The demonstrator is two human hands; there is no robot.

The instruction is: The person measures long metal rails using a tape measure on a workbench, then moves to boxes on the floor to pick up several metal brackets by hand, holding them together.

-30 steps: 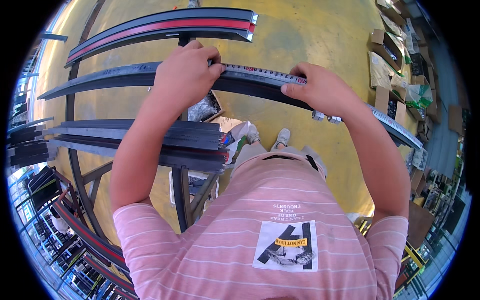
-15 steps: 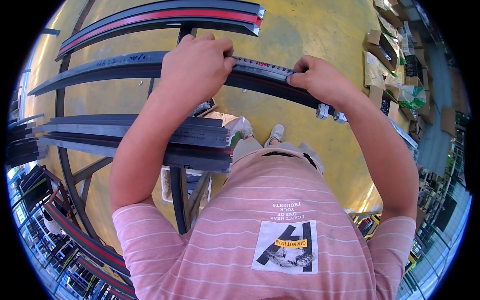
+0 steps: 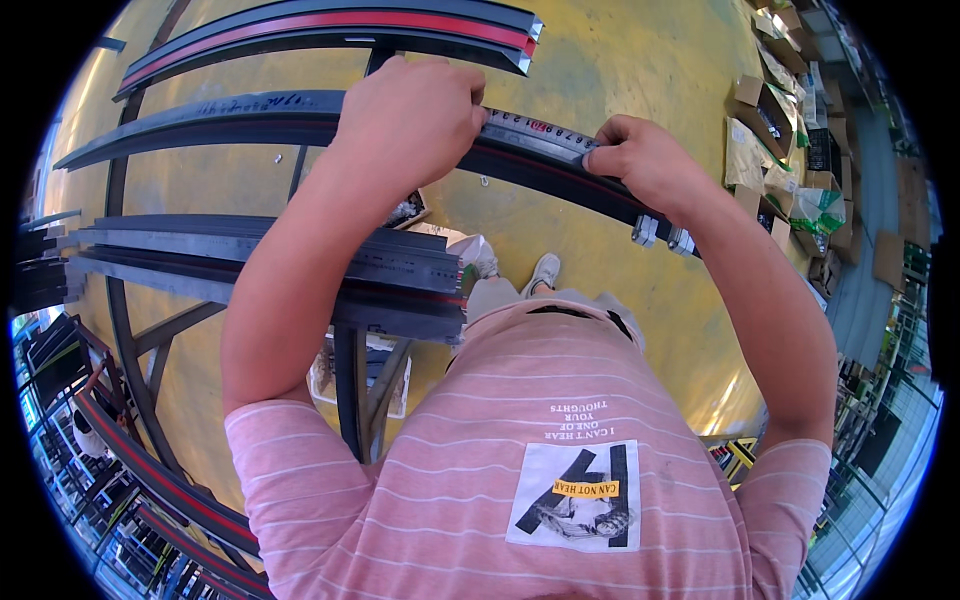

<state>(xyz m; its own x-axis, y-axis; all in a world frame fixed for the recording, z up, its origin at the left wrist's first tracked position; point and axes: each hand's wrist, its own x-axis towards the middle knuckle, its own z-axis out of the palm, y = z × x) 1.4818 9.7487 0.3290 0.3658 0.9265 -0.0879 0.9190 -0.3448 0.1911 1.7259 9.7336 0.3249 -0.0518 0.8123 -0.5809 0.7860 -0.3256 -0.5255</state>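
Observation:
A thin grey measuring strip with dark and red markings [image 3: 540,130] lies along the top of a long dark metal profile [image 3: 240,135]. My left hand [image 3: 415,115] is closed over the profile, fingers curled and thumb pressed at the strip's left visible part. My right hand [image 3: 650,165] pinches the strip and profile edge further right, with thumb and forefinger together. Only the stretch of strip between my hands shows; the rest is hidden beneath them. Two silver metal fittings [image 3: 660,233] sit on the profile just below my right hand.
Another dark profile with a red stripe [image 3: 330,38] lies beyond. Nearer on the left, several stacked dark profiles [image 3: 400,312] rest on a metal frame [image 3: 350,390]. Cardboard boxes [image 3: 762,110] and bags line the right side of the yellow floor [image 3: 600,60].
The view has shifted slightly. Both hands appear a little further right in the picture, still on the strip and profile, with their grip looking the same.

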